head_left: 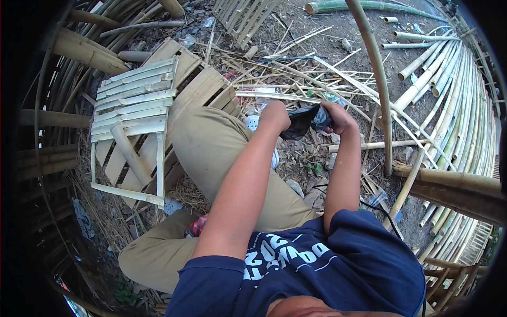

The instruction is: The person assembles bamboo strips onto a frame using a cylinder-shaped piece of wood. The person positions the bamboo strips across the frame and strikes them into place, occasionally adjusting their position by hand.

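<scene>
Both my hands hold a crumpled black plastic bag (300,122) in front of my knees, stretched between them. My left hand (274,115) is closed like a fist at the bag's left end; its fingertips are hidden. My right hand (340,118) pinches the right end, where the plastic looks shinier and bunched up. What the bag contains, if anything, cannot be seen. To the left of my bent knee lies a partly slatted bamboo frame (133,104), resting on a wooden slat pallet (191,98). A short bamboo piece (130,153) lies across the frame's unslatted part.
Thin bamboo strips (309,79) litter the ground beyond my hands. An upright bamboo pole (376,68) stands to the right. Many long bamboo poles (459,111) are stacked at the far right. Thick bamboo pieces (87,52) lie at the upper left, and another slatted panel (245,18) lies ahead.
</scene>
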